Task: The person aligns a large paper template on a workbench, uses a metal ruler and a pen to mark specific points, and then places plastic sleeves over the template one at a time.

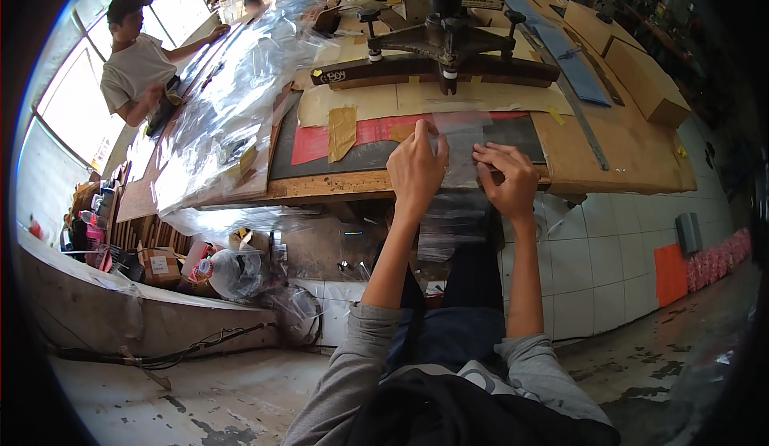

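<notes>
A strip of clear plastic film [463, 151] lies over the front edge of the work table and hangs down toward my lap. My left hand [416, 164] is closed at its left edge, thumb and fingertips pinched together on the film. At the film's right edge, my right hand [510, 175] has its fingers bent and its fingertips on the film, apparently gripping it. Beneath the film are a black mat [513, 130] and a red strip [312, 143], with a piece of tan tape [342, 135] stuck across the red. Just beyond stands a press with a long dark metal bar [505, 71] above the table.
A large heap of clear film [232, 102] covers the table's left side, beside a person in a white shirt [140, 70]. To the right lie a metal ruler [589, 134], a blue strip [581, 78] and a cardboard box [647, 86]. A big plastic bottle [236, 274] sits low at left.
</notes>
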A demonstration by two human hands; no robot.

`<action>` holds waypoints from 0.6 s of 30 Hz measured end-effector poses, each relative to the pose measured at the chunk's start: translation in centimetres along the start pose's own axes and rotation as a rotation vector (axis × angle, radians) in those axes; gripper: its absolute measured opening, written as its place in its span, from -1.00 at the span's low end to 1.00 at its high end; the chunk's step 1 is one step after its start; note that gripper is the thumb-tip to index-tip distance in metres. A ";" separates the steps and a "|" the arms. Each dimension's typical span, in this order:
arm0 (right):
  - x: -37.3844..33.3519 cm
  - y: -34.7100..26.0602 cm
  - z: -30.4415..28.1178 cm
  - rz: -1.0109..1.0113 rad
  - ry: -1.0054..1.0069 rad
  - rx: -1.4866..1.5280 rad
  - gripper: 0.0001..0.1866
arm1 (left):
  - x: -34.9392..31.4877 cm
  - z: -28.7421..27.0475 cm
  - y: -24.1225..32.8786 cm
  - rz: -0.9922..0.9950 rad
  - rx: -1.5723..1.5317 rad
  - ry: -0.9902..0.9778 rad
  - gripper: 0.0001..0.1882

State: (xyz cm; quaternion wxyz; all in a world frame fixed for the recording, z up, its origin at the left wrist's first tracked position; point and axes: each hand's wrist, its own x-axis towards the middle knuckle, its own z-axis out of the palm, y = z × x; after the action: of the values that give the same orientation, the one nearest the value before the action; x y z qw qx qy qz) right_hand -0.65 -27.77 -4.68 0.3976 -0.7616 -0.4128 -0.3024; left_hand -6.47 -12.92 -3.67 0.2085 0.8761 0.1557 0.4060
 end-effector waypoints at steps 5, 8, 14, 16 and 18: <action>0.0 -0.1 0.0 0.000 -0.003 -0.006 -0.90 | 0.0 0.0 -0.1 -0.002 -0.005 -0.001 -0.82; 0.0 -0.1 0.0 -0.005 -0.004 -0.004 -0.90 | 0.0 -0.1 -0.2 0.013 -0.031 0.023 -0.82; 0.0 0.1 0.0 0.003 -0.003 -0.002 -0.90 | 0.0 0.1 -0.1 -0.050 -0.036 -0.040 -0.81; 0.0 0.1 0.0 -0.006 -0.003 -0.004 -0.89 | 0.0 0.1 -0.2 -0.048 -0.039 -0.035 -0.81; 0.0 0.0 0.0 -0.009 -0.004 -0.001 -0.89 | 0.0 0.0 -0.2 -0.048 -0.041 -0.028 -0.81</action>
State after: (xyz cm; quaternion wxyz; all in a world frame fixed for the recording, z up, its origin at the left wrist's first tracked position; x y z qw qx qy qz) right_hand -0.61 -27.75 -4.70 0.3951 -0.7605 -0.4169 -0.3028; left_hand -6.50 -12.69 -3.75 0.2381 0.8733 0.1652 0.3916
